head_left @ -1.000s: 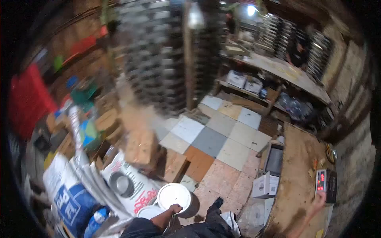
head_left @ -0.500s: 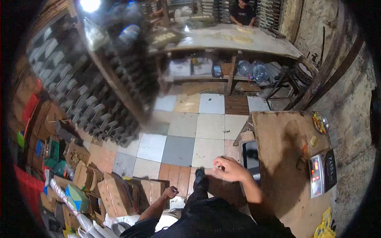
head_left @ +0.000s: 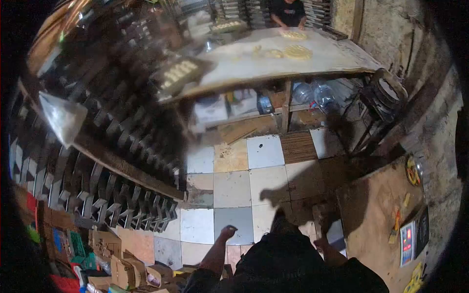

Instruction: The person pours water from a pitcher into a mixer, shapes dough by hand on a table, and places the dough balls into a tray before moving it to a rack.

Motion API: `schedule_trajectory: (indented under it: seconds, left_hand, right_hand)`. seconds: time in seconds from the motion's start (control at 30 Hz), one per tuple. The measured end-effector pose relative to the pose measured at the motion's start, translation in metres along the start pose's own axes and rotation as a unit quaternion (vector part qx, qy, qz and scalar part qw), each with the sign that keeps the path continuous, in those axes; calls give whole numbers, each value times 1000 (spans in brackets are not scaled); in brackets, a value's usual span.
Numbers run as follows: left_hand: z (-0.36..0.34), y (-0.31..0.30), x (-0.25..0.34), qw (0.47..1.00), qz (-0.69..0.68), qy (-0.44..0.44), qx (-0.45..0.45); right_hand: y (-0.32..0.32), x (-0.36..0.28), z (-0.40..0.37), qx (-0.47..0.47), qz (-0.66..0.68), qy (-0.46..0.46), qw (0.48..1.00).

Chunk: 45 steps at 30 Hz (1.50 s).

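1. Hands are hanging low at the bottom of the view, one on either side of the person's dark clothing.
2. Left hand (head_left: 227,231) is hanging above the tiled floor (head_left: 229,188), with its fingers curling loosely inward and gripping nothing.
3. Right hand (head_left: 322,242) is sitting in deep shadow just beside the near edge of the counter (head_left: 376,205). I cannot tell how far it is opening or whether it is touching that edge, and nothing is showing in it.
4. Counter is running along the right side of the view. A scale (head_left: 413,238) is lying on it by the wall with its display showing red, well apart from the right hand. Small yellow and orange bits are lying near the scale.
5. Boxes (head_left: 122,268) are piling up at the lower left, below and to the left of the left hand and apart from it.
6. Rack (head_left: 122,146) of dark trays is filling the left side, blurring.
7. Far counter (head_left: 254,66) at the top is carrying pale dough rings (head_left: 298,51), and a co-worker (head_left: 288,10) is leaning over its far edge.
8. Water bottles (head_left: 312,92) are lying on the shelf beneath it.
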<state>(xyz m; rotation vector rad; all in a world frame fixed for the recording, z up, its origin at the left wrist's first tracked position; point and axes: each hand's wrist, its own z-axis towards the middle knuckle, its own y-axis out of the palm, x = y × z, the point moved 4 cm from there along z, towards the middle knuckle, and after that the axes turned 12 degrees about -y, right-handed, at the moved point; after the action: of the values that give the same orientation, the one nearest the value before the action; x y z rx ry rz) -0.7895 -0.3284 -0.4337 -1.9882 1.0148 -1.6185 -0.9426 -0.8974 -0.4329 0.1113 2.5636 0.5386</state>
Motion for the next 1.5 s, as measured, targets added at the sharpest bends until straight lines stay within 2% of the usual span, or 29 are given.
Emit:
schedule_trajectory:
  seconds: [0.03,0.1,0.17,0.2,0.23,0.3,0.37,0.4,0.43,0.47,0.5,0.53,0.63,0.7,0.73,0.8,0.83,0.87,0.9,0.93,0.97,1.0,1.07,1.13,1.23,1.3,1.37,1.43,1.5]
  left_hand:
    - [36,-15,9,996,-70,-51,-28]
    - [97,-49,37,987,-156,0,44]
    - [150,-66,52,980,-170,-95,40]
    - [172,-74,63,985,-28,-171,24]
    - [191,-87,80,999,22,-19,16]
    - [232,-84,65,998,55,-3,28]
    - [269,-113,92,967,212,138,-34]
    - [285,-142,100,995,-37,85,22]
    - [309,-157,108,997,33,-62,-17]
    - [327,-179,124,997,4,-72,1]
    - [347,-201,140,996,-28,-80,22]
    - [367,-219,153,996,-40,-79,21]
    - [433,-268,195,989,-57,-131,23]
    - [482,-296,216,989,-123,-74,29]
    - [513,-314,232,995,-79,-43,34]
    - [562,-355,270,995,-90,-19,32]
    - [583,-368,292,988,-148,-30,36]
    - [606,-384,311,980,-141,74,122]
    - [633,-395,328,978,-158,94,101]
    - [658,-404,348,977,-149,113,99]
    - [683,-413,365,976,-139,135,101]
    - [718,-410,374,975,-137,149,91]
    - [782,-380,380,985,-148,61,-61]
    - [826,-368,410,991,-87,84,-62]
    - [889,-353,471,995,11,50,-90]
    - [953,-341,498,991,-41,129,-22]
    - [1034,-329,518,990,-72,119,-18]
    - [1085,-320,533,989,-98,108,-18]
    - [1121,-303,564,982,27,188,18]
  right_hand:
    - [13,-15,-8,66,-73,1,995]
    - [27,-59,-2,106,-142,18,984]
    - [22,-107,26,114,-197,20,974]
    - [16,-133,44,113,-230,20,966]
    - [12,-160,62,112,-268,17,957]
    - [0,-234,114,107,-389,-14,915]
    - [-5,-320,184,115,-566,-75,813]
    - [-3,-367,226,140,-653,-113,735]
    - [7,-424,260,185,-702,-143,672]
    - [21,-479,294,271,-724,-173,611]
    - [35,-530,332,410,-724,-173,527]
    - [97,-607,281,255,-546,-524,602]
    - [206,-768,279,245,-499,-585,591]
    - [260,-831,278,235,-494,-615,568]
    - [275,-857,277,239,-491,-621,562]
    - [283,-901,277,242,-491,-656,521]
    - [282,-916,267,310,-419,-638,567]
    - [275,-933,265,332,-403,-648,555]
    - [266,-951,263,350,-385,-661,540]
    - [238,-963,285,372,-409,-689,469]
    - [234,-981,279,390,-405,-687,460]
    - [231,-1002,273,405,-399,-660,491]
    - [225,-1030,272,431,-386,-626,523]
    - [206,-1057,282,442,-327,-603,578]
    - [170,-1067,327,446,-386,-574,568]
    - [167,-1065,346,501,-441,-539,513]
    - [144,-1051,385,417,-423,-614,520]
    - [182,-1082,327,328,-159,-530,765]
    - [173,-1073,338,280,-53,-508,813]
